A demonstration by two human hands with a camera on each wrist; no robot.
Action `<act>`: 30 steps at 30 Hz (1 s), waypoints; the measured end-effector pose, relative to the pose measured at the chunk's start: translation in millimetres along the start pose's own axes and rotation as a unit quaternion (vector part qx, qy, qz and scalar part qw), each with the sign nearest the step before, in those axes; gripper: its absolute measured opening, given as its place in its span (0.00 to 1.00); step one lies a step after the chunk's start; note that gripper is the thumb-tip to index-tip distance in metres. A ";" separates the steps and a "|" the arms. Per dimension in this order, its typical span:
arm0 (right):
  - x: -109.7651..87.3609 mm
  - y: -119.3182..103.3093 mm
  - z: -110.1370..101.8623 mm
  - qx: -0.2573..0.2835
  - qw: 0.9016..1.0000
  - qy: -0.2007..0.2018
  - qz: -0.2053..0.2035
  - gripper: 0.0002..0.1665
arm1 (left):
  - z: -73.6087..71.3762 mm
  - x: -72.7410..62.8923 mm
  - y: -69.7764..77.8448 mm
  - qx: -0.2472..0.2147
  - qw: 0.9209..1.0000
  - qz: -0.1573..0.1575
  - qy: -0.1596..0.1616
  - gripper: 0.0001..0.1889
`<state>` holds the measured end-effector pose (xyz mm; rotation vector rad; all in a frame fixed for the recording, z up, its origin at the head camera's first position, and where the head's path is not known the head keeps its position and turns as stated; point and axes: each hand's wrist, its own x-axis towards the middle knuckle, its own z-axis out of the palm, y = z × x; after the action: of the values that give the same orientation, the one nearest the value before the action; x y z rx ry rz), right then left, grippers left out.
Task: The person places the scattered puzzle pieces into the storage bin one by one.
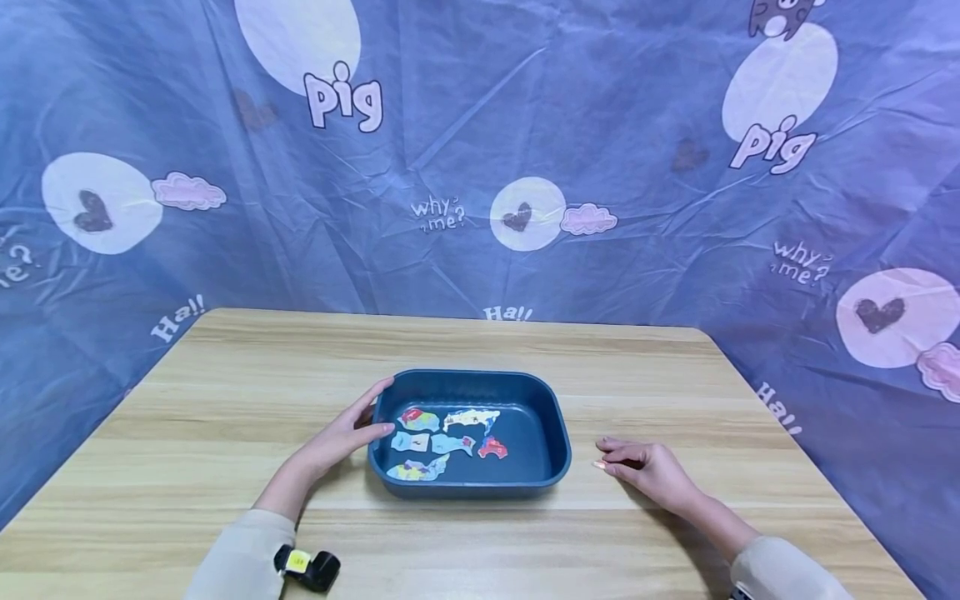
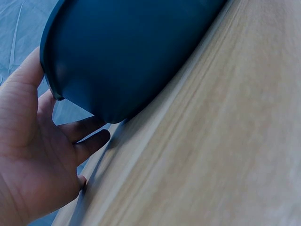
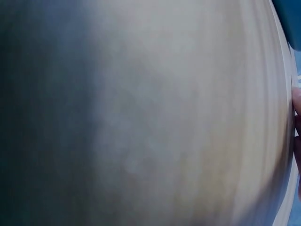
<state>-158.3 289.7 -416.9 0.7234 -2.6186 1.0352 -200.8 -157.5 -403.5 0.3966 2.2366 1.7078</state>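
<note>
A dark blue rectangular tub (image 1: pixel 557 437) stands on the table with several flat, colourful cut-out pieces lying on its bottom, mostly toward its left side. Among them are a small red piece (image 1: pixel 492 448), a pale blue piece (image 1: pixel 410 441) and a whitish piece (image 1: pixel 468 417). My left hand (image 1: pixel 337 437) grips the tub's left end, thumb over the rim and the other fingers along the outside wall. To the right of the tub, my right hand (image 1: pixel 648 473) rests on the tabletop, fingers loosely bent. Only its fingertips show at the right edge of the right wrist view.
The light wood table (image 1: pixel 300 350) has rounded far corners. Behind it and along both sides hangs a blue printed cloth (image 1: pixel 465 275). A black wrist strap with a yellow label (image 1: pixel 297 561) sits on the left sleeve.
</note>
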 end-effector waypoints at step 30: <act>2.9 -10.5 -1.7 0.042 0.996 0.002 0.084 0.03 | 0.2 -0.9 -2.0 0.003 1.000 -0.002 0.003 0.33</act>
<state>-155.2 283.3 -408.5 0.5253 -2.6833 1.1966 -200.0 -158.2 -405.4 0.3891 2.2458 1.7045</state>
